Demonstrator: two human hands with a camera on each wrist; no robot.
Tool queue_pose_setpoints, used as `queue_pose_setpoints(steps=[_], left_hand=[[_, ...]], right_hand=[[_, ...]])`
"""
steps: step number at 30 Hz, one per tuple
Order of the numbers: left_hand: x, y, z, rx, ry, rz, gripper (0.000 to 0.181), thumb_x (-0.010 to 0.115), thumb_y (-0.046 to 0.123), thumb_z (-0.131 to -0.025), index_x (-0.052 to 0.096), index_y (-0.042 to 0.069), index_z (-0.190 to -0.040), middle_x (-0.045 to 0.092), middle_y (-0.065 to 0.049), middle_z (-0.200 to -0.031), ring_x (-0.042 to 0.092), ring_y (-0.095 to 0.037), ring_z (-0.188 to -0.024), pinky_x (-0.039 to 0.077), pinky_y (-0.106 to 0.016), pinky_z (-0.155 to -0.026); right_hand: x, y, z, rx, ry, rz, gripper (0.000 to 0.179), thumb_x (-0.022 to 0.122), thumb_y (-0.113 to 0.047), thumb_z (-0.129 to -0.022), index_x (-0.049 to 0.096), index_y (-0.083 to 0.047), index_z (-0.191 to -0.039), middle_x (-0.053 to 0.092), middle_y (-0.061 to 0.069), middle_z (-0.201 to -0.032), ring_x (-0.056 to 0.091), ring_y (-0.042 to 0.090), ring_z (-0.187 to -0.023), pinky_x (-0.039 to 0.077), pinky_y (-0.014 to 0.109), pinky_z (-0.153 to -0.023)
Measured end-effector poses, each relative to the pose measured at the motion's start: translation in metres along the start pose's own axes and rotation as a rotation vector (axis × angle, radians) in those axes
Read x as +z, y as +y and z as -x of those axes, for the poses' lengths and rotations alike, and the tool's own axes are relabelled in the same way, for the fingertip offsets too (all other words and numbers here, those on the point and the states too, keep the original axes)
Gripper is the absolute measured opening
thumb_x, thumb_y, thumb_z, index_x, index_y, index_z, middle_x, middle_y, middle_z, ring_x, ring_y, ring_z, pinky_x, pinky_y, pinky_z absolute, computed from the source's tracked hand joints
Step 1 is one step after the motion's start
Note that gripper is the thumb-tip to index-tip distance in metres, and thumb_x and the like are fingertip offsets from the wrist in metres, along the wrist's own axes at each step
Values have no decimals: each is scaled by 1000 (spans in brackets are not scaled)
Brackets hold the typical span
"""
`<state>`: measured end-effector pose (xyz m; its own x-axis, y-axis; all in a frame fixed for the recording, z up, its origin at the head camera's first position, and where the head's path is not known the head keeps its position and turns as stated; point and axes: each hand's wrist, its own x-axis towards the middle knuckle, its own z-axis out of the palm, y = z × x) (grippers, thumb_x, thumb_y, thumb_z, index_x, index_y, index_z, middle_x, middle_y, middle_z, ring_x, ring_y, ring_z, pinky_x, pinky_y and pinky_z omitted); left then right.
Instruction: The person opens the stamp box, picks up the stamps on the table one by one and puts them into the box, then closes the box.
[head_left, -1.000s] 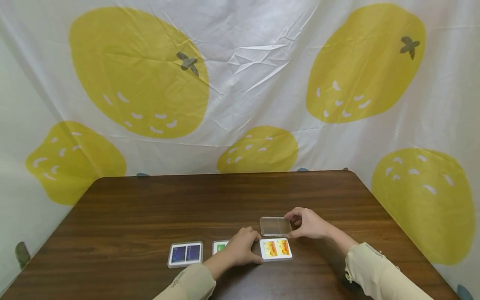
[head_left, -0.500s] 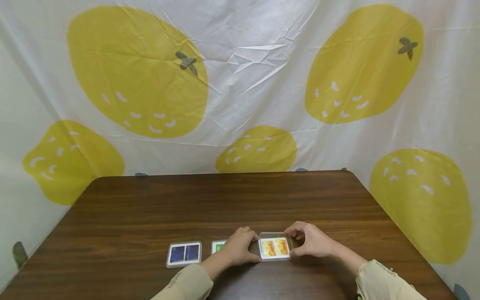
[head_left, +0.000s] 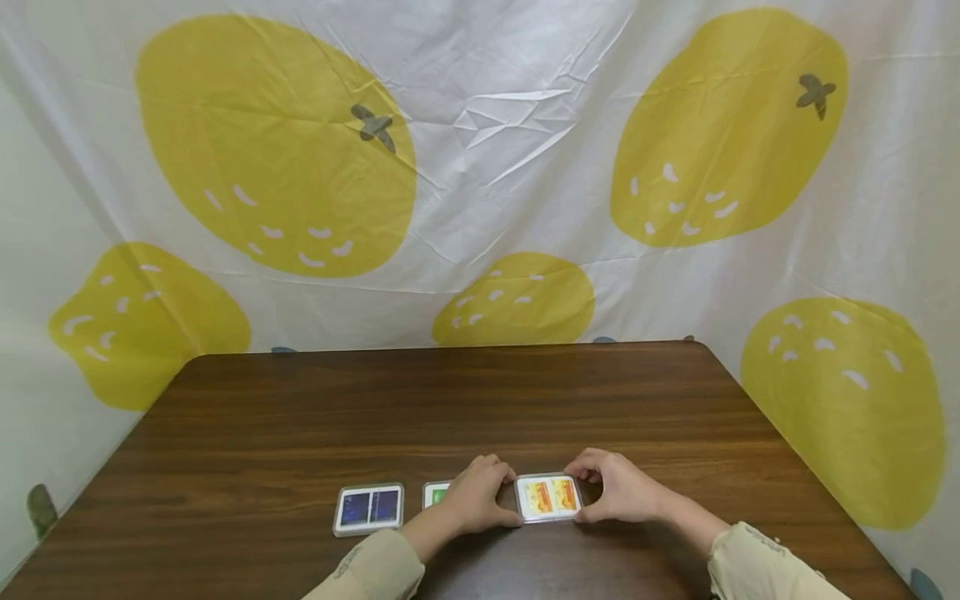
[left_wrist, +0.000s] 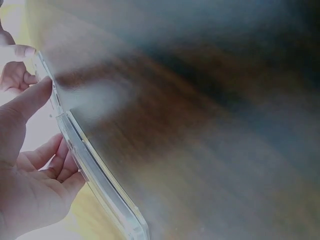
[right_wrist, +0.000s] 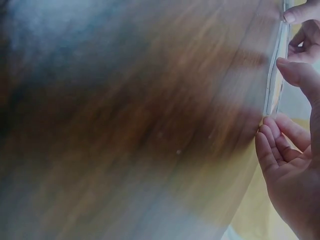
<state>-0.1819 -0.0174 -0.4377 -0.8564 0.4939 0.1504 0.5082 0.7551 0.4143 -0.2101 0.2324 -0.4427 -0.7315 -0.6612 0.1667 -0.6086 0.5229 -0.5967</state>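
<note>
A flat clear plastic case [head_left: 549, 498] lies on the table, its cover over a white insert with two orange-and-yellow pictures. My left hand [head_left: 481, 497] grips its left side, thumb at the near corner and fingers at the far one. On the right side, my right hand [head_left: 618, 490] holds the case between thumb and fingers. Both hands also show around the thin case edge in the left wrist view, where the left thumb [left_wrist: 35, 100] rests on the near side. A second case with a green picture [head_left: 437, 494] is partly hidden behind the left hand.
A third clear case [head_left: 368, 509], with two dark blue pictures, lies to the left. The brown wood-grain table [head_left: 360, 417] reaches back to a white cloth [head_left: 510, 183] printed with yellow lemons.
My right hand has brought the clear cover toward me from behind the orange-picture insert and lowered it over the insert. My left hand has stayed nearly still.
</note>
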Motion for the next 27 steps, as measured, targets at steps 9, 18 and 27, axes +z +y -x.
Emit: queue_pose_setpoints(steps=[9,18,27], left_hand=[[0,1,-1,2,-13,-2,49,80,36,-63,63,5,-98,56,2,-89,50,-13,-88,44,-24,-77],[-2,1,-1,15,-18,-35,48,80,35,-64,64,5,-98,56,2,-88,49,-12,-84,44,-24,-74],[-10,-1,5,-2,4,-95,71,72,46,-70,51,3,-122,45,-12,-126,44,-27,-114,45,-39,-86]], right_hand=[[0,-3,0,10,-12,56,47,80,-26,-63,62,-6,-101,57,-3,-95,53,10,-85,46,26,-73],[-3,-11,-6,-14,-51,174,45,80,-25,-60,63,-6,-97,53,-7,-87,50,8,-80,44,24,-70],[-9,-15,-5,36,-41,225,69,78,-37,-63,56,6,-113,55,2,-96,53,17,-89,46,32,-76]])
